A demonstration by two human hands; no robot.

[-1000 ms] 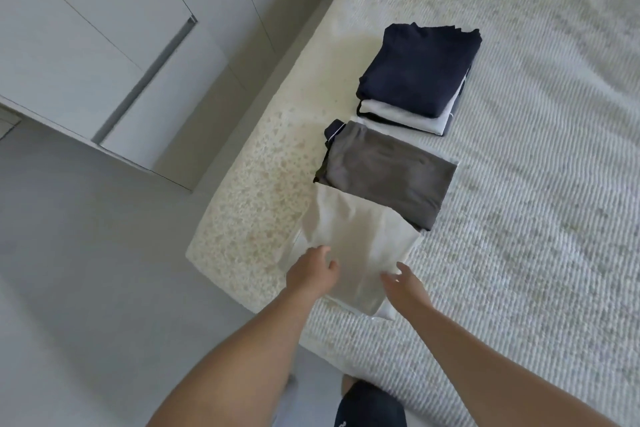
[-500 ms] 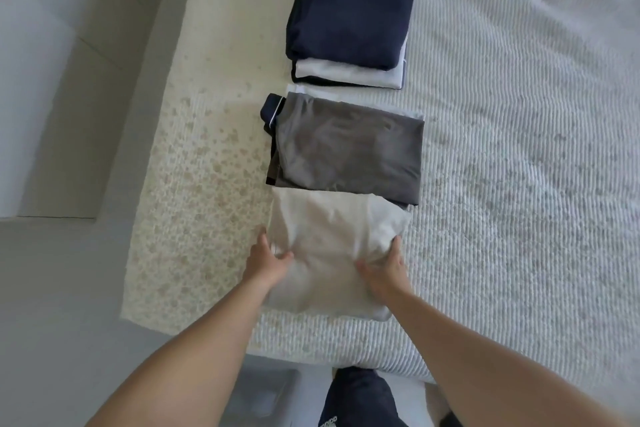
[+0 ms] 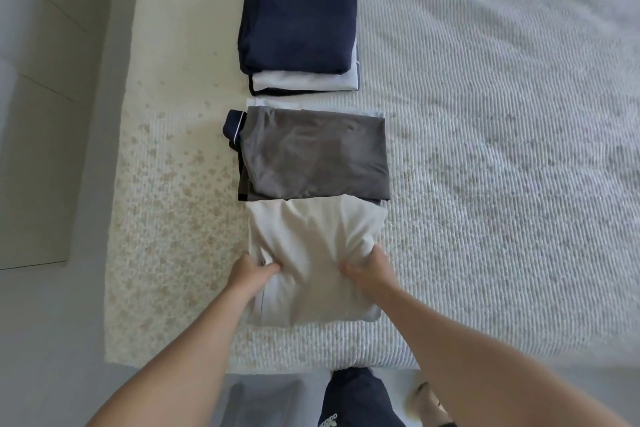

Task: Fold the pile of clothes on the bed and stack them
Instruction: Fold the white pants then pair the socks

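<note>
Compared with half a second ago, the view has closed in a little on the bed [image 3: 502, 114], and both hands sit slightly lower on the cream garment [image 3: 311, 243], with its cloth now bunched more deeply between them. A second ago the same garment was lifted and hung at an angle; now it lies flat at the near edge of the bed.

The left hand [image 3: 251, 272] grips the garment's left edge, fingers curled into the cloth with a small ridge of fabric pinched at the fingertips. The right hand [image 3: 369, 269] pinches a gathered fold on the right side, and creases fan out from that grip toward the far corner. The cream garment is soft, matte and roughly square, with a paler layer showing along its near and left edges.

Its far edge touches the grey folded garment [image 3: 317, 152], a smooth rectangle lying on top of other pieces: a navy one with white piping [image 3: 233, 125] pokes out at the left. Beyond, apart from it, stands a stack topped by a navy folded garment [image 3: 299, 10] over a white one [image 3: 304, 80].

The bed cover is ribbed white with a speckled beige pattern toward the left side
</note>
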